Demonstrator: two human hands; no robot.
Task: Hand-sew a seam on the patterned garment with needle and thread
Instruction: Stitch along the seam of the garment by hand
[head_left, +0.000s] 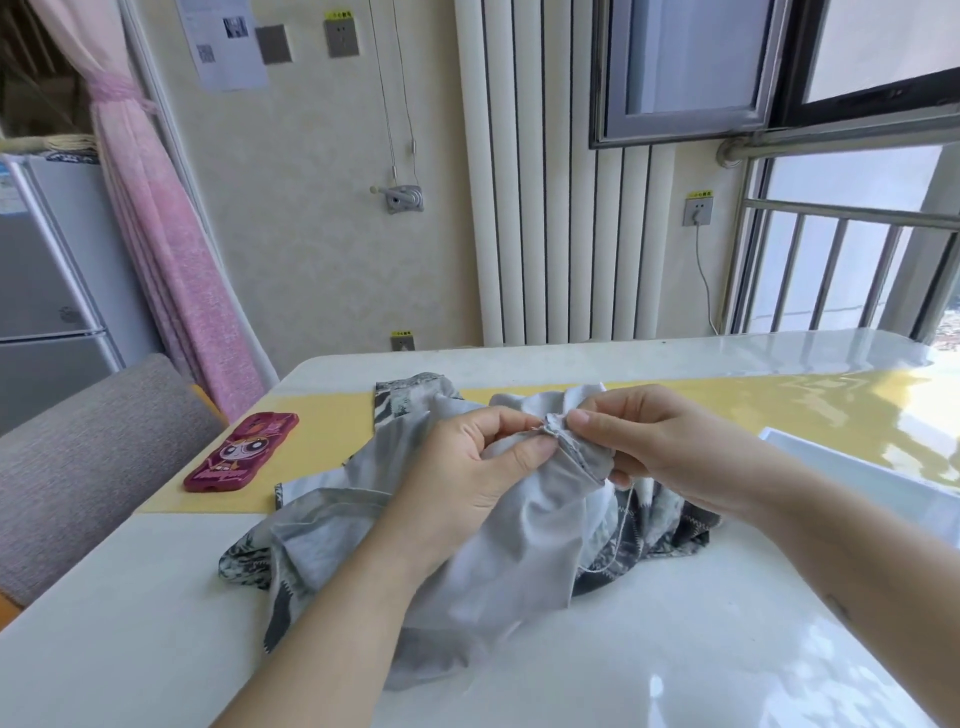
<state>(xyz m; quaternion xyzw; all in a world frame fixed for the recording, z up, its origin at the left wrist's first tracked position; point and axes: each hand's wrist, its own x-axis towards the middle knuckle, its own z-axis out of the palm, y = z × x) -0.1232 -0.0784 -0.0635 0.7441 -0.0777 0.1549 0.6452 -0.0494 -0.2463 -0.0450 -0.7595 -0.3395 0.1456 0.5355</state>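
Head view: I count two hands, one garment, one thread, one phone, one tray and one chair. My left hand (467, 467) pinches a small fold at the top of the garment (519, 551) between thumb and fingers. My right hand (660, 447) pinches the same fold from the other side, so my two thumbs nearly meet. The needle is too small for me to tell where it is. The thread (626, 512) is white and hangs down from under my right hand onto the dark patterned part of the garment. The top of the garment is lifted in my hands, and the rest lies bunched in the middle of the table (701, 649). The phone (241, 452) has a red case and lies flat on a yellow strip (332, 431). It is left of the garment and apart from it, near the table's left edge. The chair (78, 457) stands just beside that edge. The tray (857, 470) is white and sits at the right, past my right arm. White table top shows between the garment and me, and more shows on the far side by the wall.
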